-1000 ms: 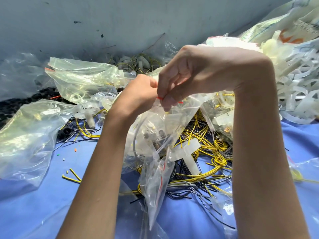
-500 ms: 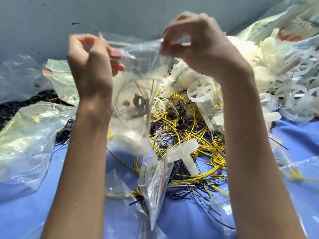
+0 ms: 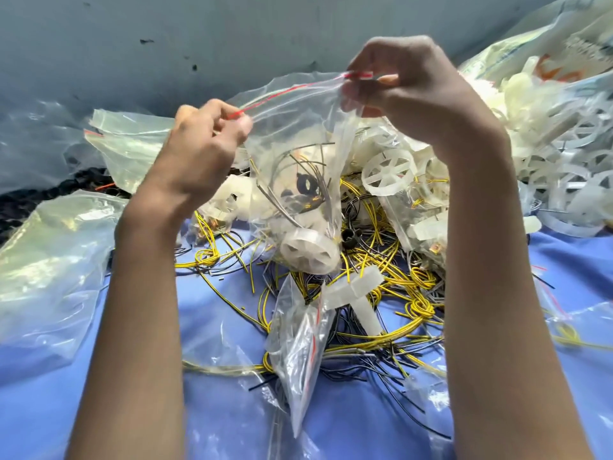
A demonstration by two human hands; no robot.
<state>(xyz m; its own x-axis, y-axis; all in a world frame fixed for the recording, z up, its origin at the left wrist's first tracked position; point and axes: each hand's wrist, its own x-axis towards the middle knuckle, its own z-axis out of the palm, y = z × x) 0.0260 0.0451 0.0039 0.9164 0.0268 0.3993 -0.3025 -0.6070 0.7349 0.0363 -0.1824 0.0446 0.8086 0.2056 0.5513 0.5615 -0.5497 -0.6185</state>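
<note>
Pulled apart since a second ago, when they pinched close together low over the pile, the left hand (image 3: 199, 144) and the right hand (image 3: 408, 94) now stretch the mouth of a clear zip bag (image 3: 298, 151) between them, and the blur of half a second ago has settled into a taut line. Head view: the bag hangs in the air above the middle of the blue cloth (image 3: 215, 410), toward its far edge by the grey wall, over a tangle of yellow wires (image 3: 401, 287). Thumb and curled fingers of the left hand pinch the lower left end of the red zip strip (image 3: 292, 90). The right hand's fingertips pinch the other end, higher and nearer the wall. The strip's long axis runs from lower left to upper right, straight between the two grips, so any run along the seal would likely follow that line. Whether the seal is pressed closed cannot be told. Mouth up, the bag points its bottom down at the wires, weighed by a white wheel (image 3: 308, 252) and a black ring (image 3: 306, 187) inside. A spoked wheel (image 3: 388, 171) lies just right of the bag, a cross-shaped plastic piece (image 3: 358, 293) and a second bag (image 3: 300, 346) nearer the cloth's front edge.
</note>
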